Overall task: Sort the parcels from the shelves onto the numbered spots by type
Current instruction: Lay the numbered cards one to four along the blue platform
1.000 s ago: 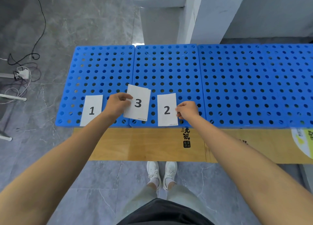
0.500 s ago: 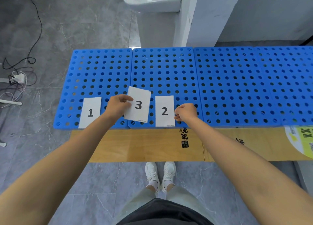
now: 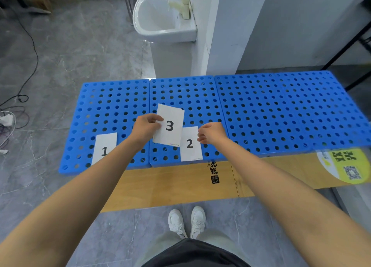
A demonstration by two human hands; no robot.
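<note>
Panels (image 3: 261, 116), blue, perforated, on cardboard (image 3: 170, 186); grey floor (image 3: 70, 46); white sink (image 3: 160, 21).

matt paper cards (image 3: 169, 126), perforated plastic panels (image 3: 261, 110)

One head-worn wide-angle view looks forward and steeply down; blue perforated bench (image 3: 261, 110) near; floor (image 3: 70, 56) beyond.

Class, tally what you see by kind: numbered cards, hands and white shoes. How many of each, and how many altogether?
Numbered cards: 3 (card 1, card 2, card 3)
Hands: 2 (left hand, right hand)
White shoes: 2 (left shoe, right shoe)
Total: 7
</note>
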